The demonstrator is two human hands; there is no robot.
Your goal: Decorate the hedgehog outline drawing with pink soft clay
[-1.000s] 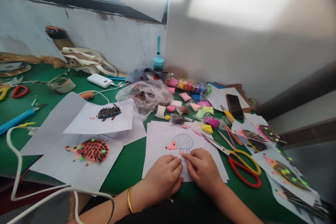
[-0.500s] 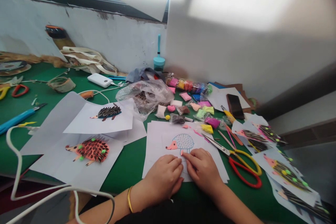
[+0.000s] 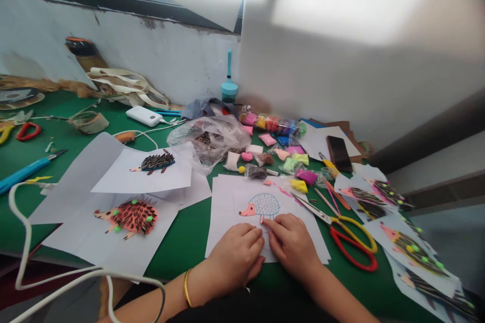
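Right hand [image 3: 292,238] almost unmoved, scissors [image 3: 325,217] alongside

Hedgehog drawing [image 3: 267,204]: blue outline, blue-flecked body, pink head. Scissors [image 3: 331,220]: red-and-yellow handles. Table [image 3: 185,242] green.

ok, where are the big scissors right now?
Head view, right of centre: the scissors lie just right of the right hand, blades partly over the paper, red and yellow handles on the table.

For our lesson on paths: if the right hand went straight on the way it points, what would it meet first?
The right hand would probably meet the pink leg on the drawing; the foremost of its fingers seems right at it, though contact is unclear.
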